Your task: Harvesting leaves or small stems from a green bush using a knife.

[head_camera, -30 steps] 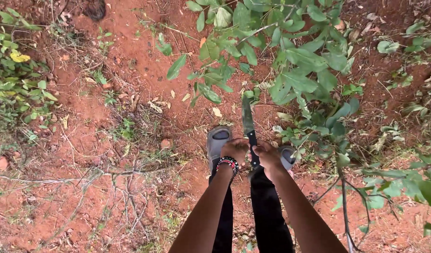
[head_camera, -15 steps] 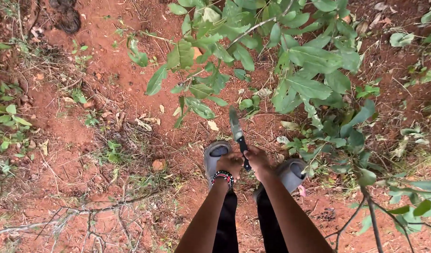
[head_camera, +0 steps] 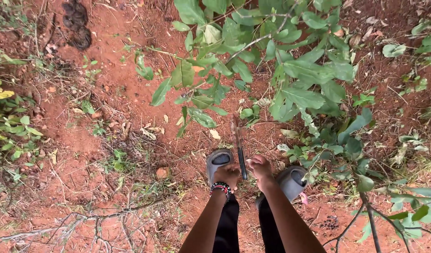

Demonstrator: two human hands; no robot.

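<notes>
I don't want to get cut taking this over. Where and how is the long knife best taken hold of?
By the dark handle of the knife, low between the left hand and the right hand. Come from the near end, beside the grey sandals: the blade runs away from the person toward the leafy shrub, edge-on here, so its sharp side is unclear.

Single head camera, looking steeply down from standing height at red soil, feet, leafy shrub ahead.

Dull metal knife blade, black handle
</notes>
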